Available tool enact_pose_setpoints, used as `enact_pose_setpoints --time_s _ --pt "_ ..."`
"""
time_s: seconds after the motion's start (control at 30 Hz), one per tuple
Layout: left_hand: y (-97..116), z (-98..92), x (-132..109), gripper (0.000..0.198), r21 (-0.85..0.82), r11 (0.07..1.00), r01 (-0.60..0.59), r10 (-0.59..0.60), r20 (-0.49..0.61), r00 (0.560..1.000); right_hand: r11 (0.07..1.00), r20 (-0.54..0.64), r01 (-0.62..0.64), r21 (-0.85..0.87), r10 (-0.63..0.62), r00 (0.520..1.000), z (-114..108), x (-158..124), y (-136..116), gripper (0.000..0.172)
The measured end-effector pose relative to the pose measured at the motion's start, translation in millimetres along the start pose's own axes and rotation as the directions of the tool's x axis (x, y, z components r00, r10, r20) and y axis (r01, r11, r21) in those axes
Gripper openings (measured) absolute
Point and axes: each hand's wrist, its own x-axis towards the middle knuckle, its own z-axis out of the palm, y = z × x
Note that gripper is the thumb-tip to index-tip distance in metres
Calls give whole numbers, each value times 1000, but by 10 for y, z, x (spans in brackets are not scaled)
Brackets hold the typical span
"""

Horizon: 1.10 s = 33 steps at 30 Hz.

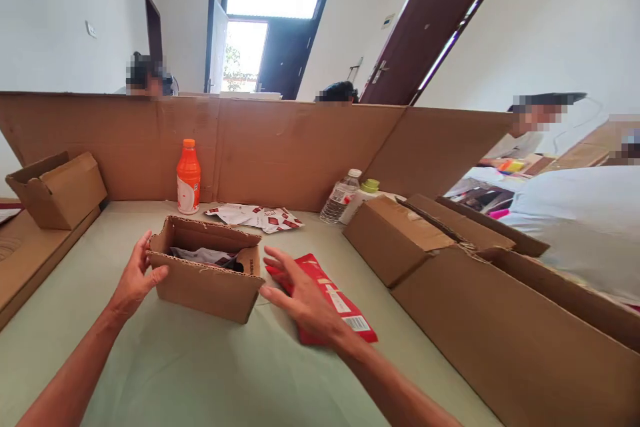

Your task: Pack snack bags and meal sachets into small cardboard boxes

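Observation:
A small open cardboard box (210, 287) sits on the pale green table (200, 367) in front of me, with a dark and white packet (205, 255) inside it. My left hand (134, 278) rests against the box's left end, fingers apart around the corner. My right hand (299, 293) hovers just right of the box with its fingers spread, holding nothing. Under and behind that hand lies a red flat packet (333, 300) on the table.
An orange drink bottle (189, 177) stands by the cardboard partition (280, 147). White and red packets (255, 216) lie near it. A clear water bottle (341, 197), a green-capped bottle (367, 188) and cardboard boxes (395, 237) crowd the right; another box (57, 190) sits left. People sit beyond the partition.

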Motion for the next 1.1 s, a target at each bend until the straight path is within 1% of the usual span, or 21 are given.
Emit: enact_pose_setpoints --time_s 0.07,0.13,0.23,0.33,0.4,0.43,0.47,0.5,0.57,0.63,0.67,0.73,0.8,0.87,0.9,0.97,1.03,1.1 --pt "47 121 -8 93 -1 1000 17 -17 -11 1000 996 17 -7 88 6 1000 139 60 33 77" --pt "92 207 -162 85 47 999 19 -17 -49 999 991 -20 15 131 -12 1000 219 88 64 70" --pt "120 253 -587 79 119 992 39 -26 -103 994 990 -31 26 137 -22 999 221 30 139 58" --pt "132 239 -987 72 200 979 47 -21 -129 991 993 -42 40 115 -35 999 171 -76 184 50" --pt "142 225 -1125 67 264 965 1 49 -183 982 990 -89 92 107 -82 993 134 -130 138 46" --pt "146 223 -1152 65 298 954 -40 106 -209 972 986 -107 127 107 -116 988 108 -143 88 45" --pt "149 226 -1158 62 326 942 -84 163 -225 960 980 -99 165 111 -154 983 72 -142 26 43" --pt "151 235 -1150 59 345 931 -121 209 -228 951 973 -56 198 115 -193 980 25 -125 -46 43" --pt "152 265 -1113 56 359 919 -166 252 -210 945 965 114 232 120 -245 963 -104 -28 -191 47" --pt "150 300 -1078 56 370 911 -181 275 -217 937 968 306 225 111 -248 919 -245 151 -304 54" --pt "150 315 -1065 55 385 902 -194 296 -228 928 972 384 207 109 -233 894 -302 263 -340 58" --pt "152 333 -1048 48 426 867 -258 373 -210 904 980 478 148 136 -196 856 -363 489 -373 66" --pt "162 331 -1034 37 455 817 -355 465 -153 872 979 506 83 187 -169 846 -341 655 -372 70" --pt "181 312 -1015 29 454 793 -406 502 -111 858 975 498 53 216 -157 853 -269 705 -364 73" --pt "195 298 -1002 27 445 804 -394 487 -113 866 975 485 59 215 -159 860 -233 683 -362 74" --pt "228 270 -968 25 425 849 -315 410 -152 899 975 421 88 204 -169 891 -185 571 -356 72" --pt "270 252 -924 29 403 892 -205 308 -209 928 973 291 110 203 -167 942 -174 420 -337 65" --pt "311 254 -874 41 371 924 -92 197 -258 946 975 147 116 189 -144 979 -166 294 -294 60"
